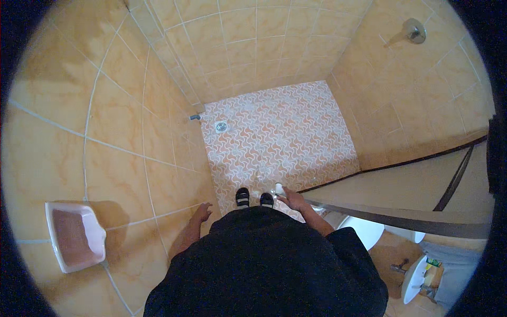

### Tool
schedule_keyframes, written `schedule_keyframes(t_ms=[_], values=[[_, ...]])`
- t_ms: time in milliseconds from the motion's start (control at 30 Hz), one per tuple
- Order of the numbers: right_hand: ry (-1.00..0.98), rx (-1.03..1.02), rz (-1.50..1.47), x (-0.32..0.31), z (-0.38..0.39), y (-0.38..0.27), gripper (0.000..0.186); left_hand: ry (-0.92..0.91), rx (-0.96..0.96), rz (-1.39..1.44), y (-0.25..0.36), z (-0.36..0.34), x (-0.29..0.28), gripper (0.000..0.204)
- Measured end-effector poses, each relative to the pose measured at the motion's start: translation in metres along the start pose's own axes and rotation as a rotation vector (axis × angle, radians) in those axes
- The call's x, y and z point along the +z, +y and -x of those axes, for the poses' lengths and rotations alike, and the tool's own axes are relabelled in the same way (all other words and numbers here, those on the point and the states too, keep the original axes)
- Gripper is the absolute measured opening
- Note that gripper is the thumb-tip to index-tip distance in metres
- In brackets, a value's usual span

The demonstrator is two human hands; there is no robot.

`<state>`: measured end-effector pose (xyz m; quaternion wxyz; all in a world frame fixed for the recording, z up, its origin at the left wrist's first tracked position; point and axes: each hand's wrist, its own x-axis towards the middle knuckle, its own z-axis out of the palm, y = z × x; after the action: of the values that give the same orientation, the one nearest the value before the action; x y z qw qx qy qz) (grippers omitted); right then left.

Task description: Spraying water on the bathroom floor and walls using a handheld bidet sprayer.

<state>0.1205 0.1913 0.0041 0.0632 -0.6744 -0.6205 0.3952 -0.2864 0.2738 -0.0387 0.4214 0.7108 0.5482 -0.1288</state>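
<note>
The white object [279,188] at my right grip [291,200] looked smooth, like plastic. Left of my left grip [203,212], the soap dish [69,235] looked like glossy ceramic; nearer than either grip, my shirt [264,259] looked like matt cloth.

The left hand [203,212] hangs bare beyond the upper-left edge of the loose black cloth shirt [269,264], fingers loosely spread, forearm [189,234] extended. Beyond the shirt's upper-right edge, the bare right hand [293,201] reaches forward, fingers bent inward. Two black-shod feet [242,199] show just ahead of the shirt.
</note>
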Motion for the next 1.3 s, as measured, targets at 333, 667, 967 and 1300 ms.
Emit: schedule_keyframes(t_ms=[333,667,967,1300], values=[[0.105,0.199,-0.076,0.019,0.008,0.027,0.061,-0.016,0.039,0.048,-0.02,-0.014,0.007,0.037],[0.315,0.317,-0.242,0.01,0.016,0.038,0.058,0.028,0.158,-0.08,-0.018,-0.018,-0.001,0.037],[0.33,0.498,-0.28,-0.004,0.022,0.048,0.055,-0.063,0.009,0.078,-0.009,-0.022,-0.008,0.036],[0.067,0.444,-0.14,0.004,0.024,0.048,0.07,-0.026,0.126,0.027,0.004,-0.017,-0.013,0.037]])
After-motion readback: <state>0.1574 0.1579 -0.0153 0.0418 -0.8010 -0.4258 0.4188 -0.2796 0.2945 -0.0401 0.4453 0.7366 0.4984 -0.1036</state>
